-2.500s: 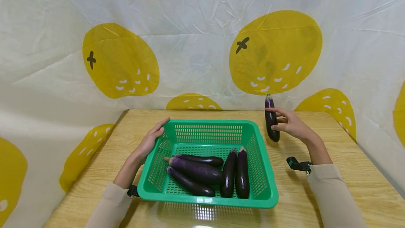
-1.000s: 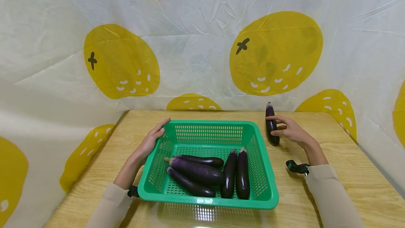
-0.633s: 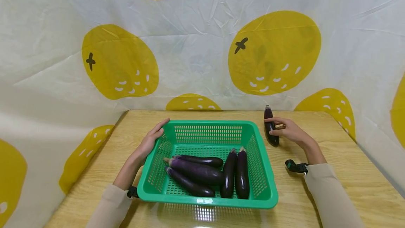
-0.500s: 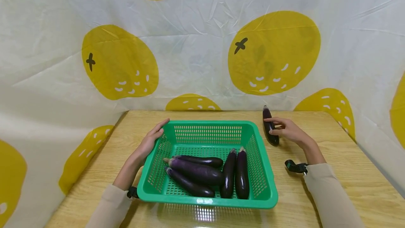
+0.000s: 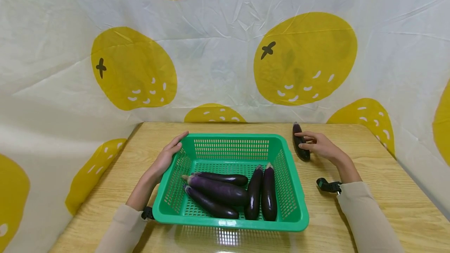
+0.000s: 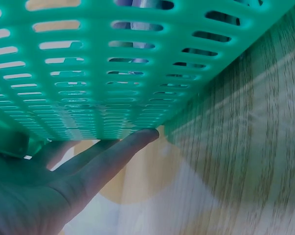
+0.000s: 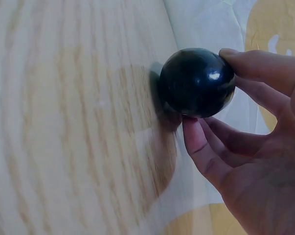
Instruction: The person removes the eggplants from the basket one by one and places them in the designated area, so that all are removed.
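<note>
Pinching the eggplant point(image 5: 297, 140) between thumb point(image 5: 306, 146) and fingers point(image 5: 306, 134), the right hand point(image 5: 321, 146) sits beside its middle.

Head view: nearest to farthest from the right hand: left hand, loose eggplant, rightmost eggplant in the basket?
1. Loose eggplant: outside the basket, pinched by the right hand.
2. Rightmost eggplant: inside the basket.
3. Left hand: at the basket's left side.

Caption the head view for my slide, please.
Right hand pinches an eggplant beside a green basket holding five more; left hand touches its side.
</note>
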`<state>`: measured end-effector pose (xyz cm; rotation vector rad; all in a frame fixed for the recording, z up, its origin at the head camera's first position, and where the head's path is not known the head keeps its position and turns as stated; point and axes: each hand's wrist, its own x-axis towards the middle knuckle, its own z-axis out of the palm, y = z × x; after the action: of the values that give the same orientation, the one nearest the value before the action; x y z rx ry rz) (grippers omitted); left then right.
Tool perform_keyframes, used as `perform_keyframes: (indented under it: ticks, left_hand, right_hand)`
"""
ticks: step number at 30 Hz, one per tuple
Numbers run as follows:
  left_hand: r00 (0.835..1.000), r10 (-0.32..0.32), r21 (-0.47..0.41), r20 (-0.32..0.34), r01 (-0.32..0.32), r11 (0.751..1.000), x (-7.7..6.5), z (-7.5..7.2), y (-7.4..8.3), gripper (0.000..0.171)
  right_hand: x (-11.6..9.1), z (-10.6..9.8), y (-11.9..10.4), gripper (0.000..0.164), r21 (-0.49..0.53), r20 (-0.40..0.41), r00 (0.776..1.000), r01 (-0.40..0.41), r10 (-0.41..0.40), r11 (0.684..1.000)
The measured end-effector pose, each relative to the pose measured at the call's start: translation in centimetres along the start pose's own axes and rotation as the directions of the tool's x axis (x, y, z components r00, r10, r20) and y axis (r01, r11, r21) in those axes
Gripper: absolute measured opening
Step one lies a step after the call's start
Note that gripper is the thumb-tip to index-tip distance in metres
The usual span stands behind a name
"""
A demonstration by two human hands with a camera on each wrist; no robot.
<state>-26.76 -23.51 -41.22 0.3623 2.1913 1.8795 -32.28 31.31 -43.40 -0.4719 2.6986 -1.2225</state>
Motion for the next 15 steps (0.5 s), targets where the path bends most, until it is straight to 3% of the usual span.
perform_keyframes:
  ticks: [15]
  left_hand:
    - [1.0,0.007,0.01,0.006,-0.007,1.0,0.12,-0.18,-0.21,0.052]
  right_hand:
    - [-0.02,-0.12,-0.01,0.053,0.014,0.018,1.0,0.01,-0.01,1.0]
